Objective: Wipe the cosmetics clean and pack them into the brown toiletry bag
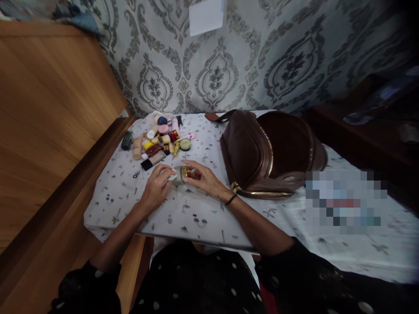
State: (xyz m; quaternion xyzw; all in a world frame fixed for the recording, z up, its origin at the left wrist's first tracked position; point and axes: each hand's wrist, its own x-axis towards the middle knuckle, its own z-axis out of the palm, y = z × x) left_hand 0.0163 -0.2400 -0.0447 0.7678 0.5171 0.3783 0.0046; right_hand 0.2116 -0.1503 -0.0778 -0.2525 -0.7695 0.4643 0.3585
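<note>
Gold-lidded jar (178,175) clamped left of the bag (241,146), your right fingers (195,165) seemingly steadied it as left fingers (161,169) pinched tissue (173,175).

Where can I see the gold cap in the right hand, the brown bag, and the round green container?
Gold cap (185,173): head view, on its ribbed side.
Brown bag (248,150): head view, on its smooth side panel.
Round green container (185,144): head view, on its pale middle.
</note>
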